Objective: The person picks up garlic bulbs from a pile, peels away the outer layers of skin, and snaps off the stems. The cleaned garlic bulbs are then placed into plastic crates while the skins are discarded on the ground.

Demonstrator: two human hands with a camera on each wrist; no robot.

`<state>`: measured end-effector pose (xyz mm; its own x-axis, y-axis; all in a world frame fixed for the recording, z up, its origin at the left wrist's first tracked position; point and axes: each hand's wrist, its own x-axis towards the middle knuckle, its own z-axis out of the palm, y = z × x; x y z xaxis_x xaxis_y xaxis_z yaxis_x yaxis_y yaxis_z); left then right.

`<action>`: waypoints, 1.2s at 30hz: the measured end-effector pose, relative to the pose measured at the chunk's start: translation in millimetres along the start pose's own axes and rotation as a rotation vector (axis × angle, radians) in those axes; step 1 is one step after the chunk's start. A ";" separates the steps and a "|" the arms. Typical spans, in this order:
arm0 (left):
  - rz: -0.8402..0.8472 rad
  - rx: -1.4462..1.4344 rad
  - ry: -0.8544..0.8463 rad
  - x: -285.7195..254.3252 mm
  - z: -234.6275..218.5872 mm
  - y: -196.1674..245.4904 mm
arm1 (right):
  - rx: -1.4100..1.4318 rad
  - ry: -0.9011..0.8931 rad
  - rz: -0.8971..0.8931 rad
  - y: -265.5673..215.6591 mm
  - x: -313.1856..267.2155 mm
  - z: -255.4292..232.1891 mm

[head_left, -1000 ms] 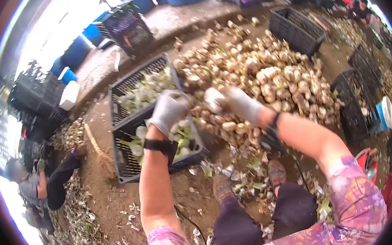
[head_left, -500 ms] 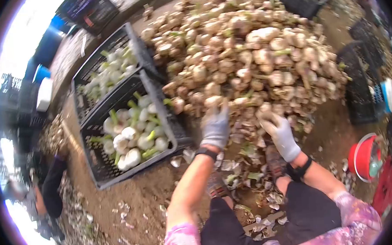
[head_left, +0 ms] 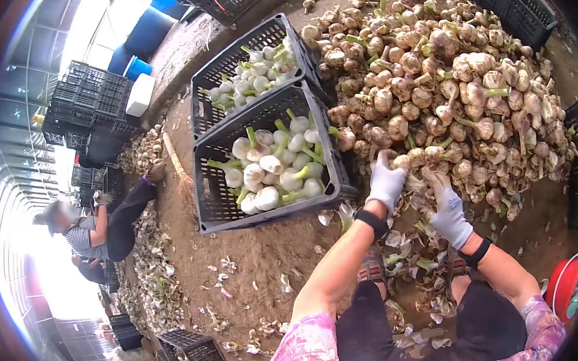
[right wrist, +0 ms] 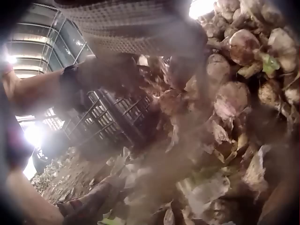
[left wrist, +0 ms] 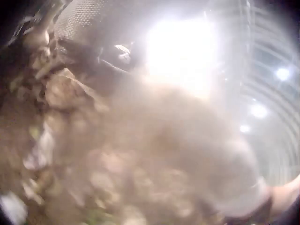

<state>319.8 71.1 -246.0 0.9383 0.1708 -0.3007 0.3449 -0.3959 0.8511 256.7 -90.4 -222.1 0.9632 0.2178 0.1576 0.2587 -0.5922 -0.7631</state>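
Both gloved hands have come down from beside the crates to the near edge of the garlic pile [head_left: 477, 113] and, over the last half second, drawn closer together. Attention has evidently passed from the clean white bulbs [head_left: 267, 199] in the nearer crate [head_left: 274, 216] to the unpeeled garlic. The left hand [head_left: 386, 188] lies beside a brownish bulb [head_left: 401, 162]; the right hand [head_left: 450, 217] is angled toward loose husks just opposite. Whether either hand grips anything cannot be determined: fingertips are partly hidden and wrist views blurred.
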 end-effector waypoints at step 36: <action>-0.476 -0.986 -0.365 -101.6 -14.8 8.8 | 1.233 -0.211 0.542 19.0 -6.1 -11.6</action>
<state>227.1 63.6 -201.6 0.7261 -0.2214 -0.6509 0.6462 0.5433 0.5360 256.6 -111.9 -230.4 0.8641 0.3609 -0.3508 -0.4842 0.4065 -0.7748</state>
